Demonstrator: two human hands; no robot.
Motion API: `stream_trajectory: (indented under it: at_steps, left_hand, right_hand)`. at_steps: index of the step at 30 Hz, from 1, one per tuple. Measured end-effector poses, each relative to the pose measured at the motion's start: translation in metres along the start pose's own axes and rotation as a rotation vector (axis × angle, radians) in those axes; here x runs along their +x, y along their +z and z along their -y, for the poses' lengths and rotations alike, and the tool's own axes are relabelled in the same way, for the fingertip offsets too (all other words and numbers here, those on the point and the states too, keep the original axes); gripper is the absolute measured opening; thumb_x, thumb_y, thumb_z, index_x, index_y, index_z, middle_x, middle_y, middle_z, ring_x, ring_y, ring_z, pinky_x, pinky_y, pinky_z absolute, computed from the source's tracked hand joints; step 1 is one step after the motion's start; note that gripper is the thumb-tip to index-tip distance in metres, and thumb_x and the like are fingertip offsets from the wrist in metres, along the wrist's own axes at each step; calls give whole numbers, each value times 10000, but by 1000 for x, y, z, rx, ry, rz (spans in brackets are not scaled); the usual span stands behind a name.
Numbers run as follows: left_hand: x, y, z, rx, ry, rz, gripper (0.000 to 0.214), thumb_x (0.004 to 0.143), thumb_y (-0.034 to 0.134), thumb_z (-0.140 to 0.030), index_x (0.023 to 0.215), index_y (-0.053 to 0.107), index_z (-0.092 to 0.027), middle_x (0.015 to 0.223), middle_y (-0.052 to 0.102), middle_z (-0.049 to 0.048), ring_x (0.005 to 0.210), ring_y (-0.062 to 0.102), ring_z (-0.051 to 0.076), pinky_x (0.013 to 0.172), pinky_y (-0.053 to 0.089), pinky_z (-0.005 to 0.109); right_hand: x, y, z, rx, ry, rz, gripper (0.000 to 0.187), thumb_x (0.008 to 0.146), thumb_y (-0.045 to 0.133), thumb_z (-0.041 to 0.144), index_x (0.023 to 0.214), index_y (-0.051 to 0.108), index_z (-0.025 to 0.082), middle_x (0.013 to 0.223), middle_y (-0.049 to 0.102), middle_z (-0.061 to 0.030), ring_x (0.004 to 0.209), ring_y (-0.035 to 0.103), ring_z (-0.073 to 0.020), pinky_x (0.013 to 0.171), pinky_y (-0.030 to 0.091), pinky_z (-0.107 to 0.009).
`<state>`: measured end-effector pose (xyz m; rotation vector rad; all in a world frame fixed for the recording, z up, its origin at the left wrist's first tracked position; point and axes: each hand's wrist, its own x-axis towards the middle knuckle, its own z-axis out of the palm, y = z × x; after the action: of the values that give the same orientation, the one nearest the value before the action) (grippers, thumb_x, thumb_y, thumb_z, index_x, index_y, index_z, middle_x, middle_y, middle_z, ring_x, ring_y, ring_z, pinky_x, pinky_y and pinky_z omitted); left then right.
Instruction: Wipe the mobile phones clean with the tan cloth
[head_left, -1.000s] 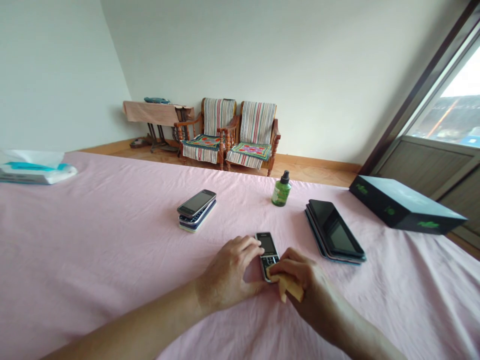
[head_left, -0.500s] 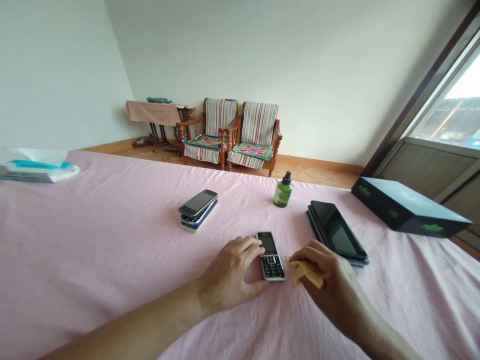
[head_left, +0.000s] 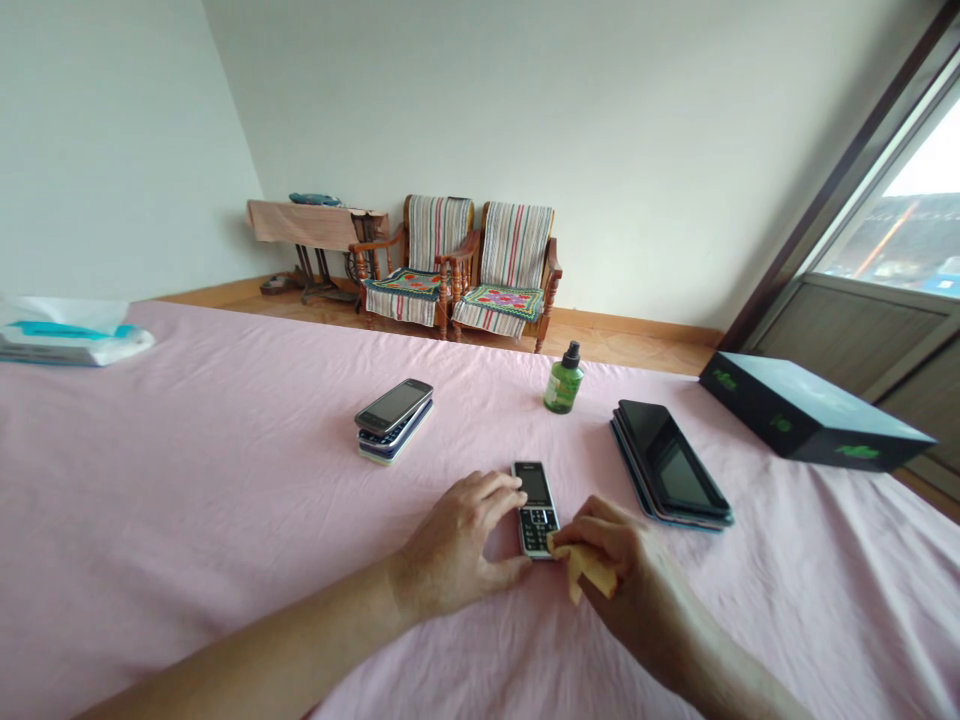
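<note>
nearest, the person's l. hand (head_left: 465,540) is loosely spread, pinching nothing: fingertips on the left edge of a candybar keypad phone (head_left: 537,515), thumb by its lower left corner, prob. bracing it. r. hand (head_left: 628,552) pinches a folded yellow cloth (head_left: 594,570) btwn thumb & fingers, w/ the tip at the phone's lower right corner; how hard it presses, can't tell. step in hand looks like wiping the keypad. next move prob. calls for a short, light stroke over keys & edge, w/ the l. hand steadying the phone so it doesn't skid.

the phone lies flat, face up, btwn both hands on a pink sheet (head_left: 225,480), top end pointing away & a bit left. it's slim, black-faced w/ a silvery rim: dark screen up top, nav pad mid, rows of pale-marked keys below. lettering above the screen is too small to read.

beyond, on the left, a stack of phones (head_left: 395,420), touchscreen one on top, slightly askew; on the right, a stack of tablets (head_left: 670,465), dark glossy screen up. farther, btwn the stacks, a green spray bottle (head_left: 562,387) stands upright. black box (head_left: 810,410) w/ green lettering far right, tissue pack (head_left: 90,347) far left. past the sheet, two wooden armchairs (head_left: 507,260) w/ striped covers, near the wall.
</note>
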<state>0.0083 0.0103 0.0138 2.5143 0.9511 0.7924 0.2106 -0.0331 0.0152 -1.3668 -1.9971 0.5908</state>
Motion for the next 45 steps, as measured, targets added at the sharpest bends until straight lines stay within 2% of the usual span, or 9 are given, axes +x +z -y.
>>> stream_trajectory:
  at_steps: [7, 16, 22, 27, 31, 34, 38, 45]
  left_hand:
    - [2, -1, 1, -27, 2, 10, 478, 720, 768, -247, 1148, 598, -122, 1199, 610, 124, 1166, 525, 269, 1016, 425, 402]
    - [3, -4, 2, -45, 8, 43, 528, 660, 745, -131, 1166, 596, -106, 1220, 615, 139, 1157, 536, 269, 1027, 416, 403]
    - [2, -4, 5, -48, 11, 60, 527, 699, 767, -212, 1188, 589, -125, 1251, 602, 131, 1169, 527, 273, 1029, 411, 411]
    - [2, -6, 4, -55, 16, 55, 485, 744, 739, -236, 1193, 580, -146, 1245, 609, 126, 1167, 535, 269, 1019, 414, 426]
    - [1, -7, 4, -66, 7, 62, 495, 740, 748, -234, 1196, 577, -147, 1262, 602, 131, 1186, 524, 273, 1027, 406, 433]
    - [1, -7, 3, -70, 4, 64, 518, 732, 751, -213, 1213, 568, -149, 1271, 596, 128, 1185, 524, 266, 1032, 403, 430]
    - [2, -7, 2, -69, -4, 68, 526, 722, 756, -190, 1212, 570, -152, 1276, 593, 124, 1186, 522, 264, 1035, 402, 431]
    - [2, -6, 3, -72, -2, 57, 515, 725, 766, -215, 1199, 577, -150, 1264, 602, 122, 1185, 525, 262, 1034, 404, 426]
  right_hand:
    - [2, 11, 10, -79, -59, 2, 242, 821, 543, 54, 766, 706, 224, 783, 584, -26, 742, 539, -172, 662, 389, -282]
    - [7, 10, 17, -69, -124, 26, 260, 828, 526, 45, 747, 697, 223, 791, 594, -27, 758, 542, -170, 691, 391, -289]
    - [2, -6, 12, -144, -59, 16, 242, 727, 525, -2, 696, 659, 197, 741, 592, -16, 695, 552, -156, 644, 383, -277]
    - [-2, -15, 8, -114, -19, -35, 200, 770, 515, 57, 721, 645, 202, 745, 591, -12, 665, 561, -146, 598, 388, -256]
    - [-2, -12, 10, -67, 6, -28, 197, 751, 524, 50, 773, 647, 203, 753, 592, -6, 658, 568, -142, 585, 394, -249]
    - [-2, -8, 10, -55, 23, 1, 230, 727, 507, 15, 743, 646, 197, 744, 593, -6, 662, 577, -143, 594, 398, -249]
    - [-2, -4, 8, -27, 37, 19, 276, 741, 478, -4, 708, 665, 197, 738, 595, -9, 651, 582, -133, 581, 394, -241]
    - [0, 3, 2, -20, 4, 16, 290, 768, 517, 12, 771, 710, 228, 780, 622, -19, 726, 588, -156, 641, 409, -261]
